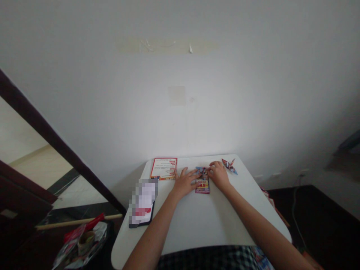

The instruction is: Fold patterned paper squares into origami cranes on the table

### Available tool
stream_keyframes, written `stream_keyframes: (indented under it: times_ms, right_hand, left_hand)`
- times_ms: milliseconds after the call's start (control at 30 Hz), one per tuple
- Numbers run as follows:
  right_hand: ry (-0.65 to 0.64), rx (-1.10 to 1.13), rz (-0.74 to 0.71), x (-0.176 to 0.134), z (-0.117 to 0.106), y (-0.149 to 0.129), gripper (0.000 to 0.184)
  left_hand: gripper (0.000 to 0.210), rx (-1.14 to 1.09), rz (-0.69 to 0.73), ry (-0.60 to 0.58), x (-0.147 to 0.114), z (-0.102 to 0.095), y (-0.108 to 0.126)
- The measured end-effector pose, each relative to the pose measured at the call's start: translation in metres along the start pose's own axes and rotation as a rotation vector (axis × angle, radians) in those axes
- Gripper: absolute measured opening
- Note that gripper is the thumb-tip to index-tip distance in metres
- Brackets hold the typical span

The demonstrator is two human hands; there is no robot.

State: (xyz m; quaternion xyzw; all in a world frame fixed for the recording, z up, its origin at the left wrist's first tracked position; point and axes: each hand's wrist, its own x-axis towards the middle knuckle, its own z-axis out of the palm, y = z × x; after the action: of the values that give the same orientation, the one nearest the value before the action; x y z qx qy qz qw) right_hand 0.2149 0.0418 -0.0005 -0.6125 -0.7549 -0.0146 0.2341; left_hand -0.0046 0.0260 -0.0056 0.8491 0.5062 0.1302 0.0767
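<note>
A small folded sheet of colourful printed paper (203, 184), with a yellow price band, lies flat on the white table (208, 221). My left hand (184, 183) rests with spread fingers, its fingertips on the paper's left edge. At the upper right edge of the paper is my right hand (218, 174), fingers bent and touching it; whether they pinch the edge I cannot make out. Just beyond that hand sits a folded paper figure (230, 165) with pointed tips, like a paper crane.
A red-bordered printed leaflet (164, 167) lies at the table's back left, and a phone (143, 202), its screen blurred, in front of it. The white wall (180, 123) stands directly behind the table. On the floor at left is a bag of rubbish (84, 243); a cable (294, 210) hangs at right.
</note>
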Motion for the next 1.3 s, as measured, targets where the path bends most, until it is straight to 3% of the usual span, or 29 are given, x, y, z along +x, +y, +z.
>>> stream_keyframes:
  times_ms: [600, 933, 1300]
  right_hand:
    - [0.012, -0.192, 0.024, 0.028, 0.005, -0.001, 0.026]
    - [0.139, 0.044, -0.022, 0.02, 0.012, 0.011, 0.018]
    - [-0.033, 0.016, -0.149, 0.018, -0.001, 0.012, 0.014]
  left_hand:
    - [0.047, 0.056, -0.007, 0.002, -0.001, -0.001, 0.0]
    - [0.047, 0.023, -0.012, 0.009, -0.002, -0.001, 0.002]
    - [0.048, 0.022, -0.015, 0.026, -0.001, 0.003, 0.0]
